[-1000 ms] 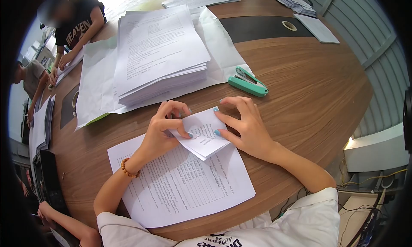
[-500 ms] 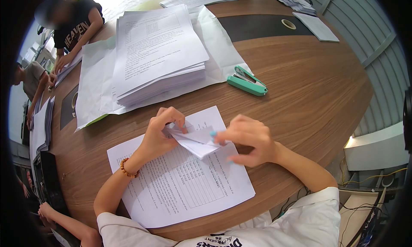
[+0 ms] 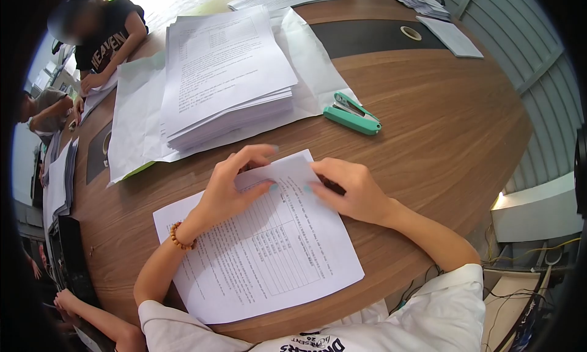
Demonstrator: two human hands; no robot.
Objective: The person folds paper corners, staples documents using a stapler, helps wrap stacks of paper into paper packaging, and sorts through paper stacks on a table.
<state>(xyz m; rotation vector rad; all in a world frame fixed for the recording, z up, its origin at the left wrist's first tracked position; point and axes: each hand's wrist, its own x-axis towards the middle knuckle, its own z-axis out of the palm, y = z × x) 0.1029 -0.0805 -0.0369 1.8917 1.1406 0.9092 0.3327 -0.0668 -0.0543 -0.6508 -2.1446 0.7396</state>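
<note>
A printed sheet of paper (image 3: pixel 275 260) with a table on it lies flat in front of me, possibly with more sheets under it. Over its far left edge hovers my left hand (image 3: pixel 229 187), thumb and fingers apart, a beaded bracelet on the wrist. My right hand (image 3: pixel 358 190) is at the sheet's far right edge. Its thumb and index finger are spread, with nothing visible between them; whether the fingertips touch the paper I cannot tell. Beyond my hands rests a thick stack of printed pages (image 3: pixel 229 71), and to its right a green stapler (image 3: pixel 353 115).
White wrapping paper (image 3: pixel 137 120) lies under the stack. A roll of tape (image 3: pixel 411 33) and more papers (image 3: pixel 449 37) are at the far right. Other people work along the left side, one in a black shirt (image 3: pixel 113 43), near further paper piles (image 3: pixel 58 184).
The far edge of the sheet was lifted and bent between my hands; now it lies flat. My fingers have let go of it and spread, the right hand shifting slightly away.
</note>
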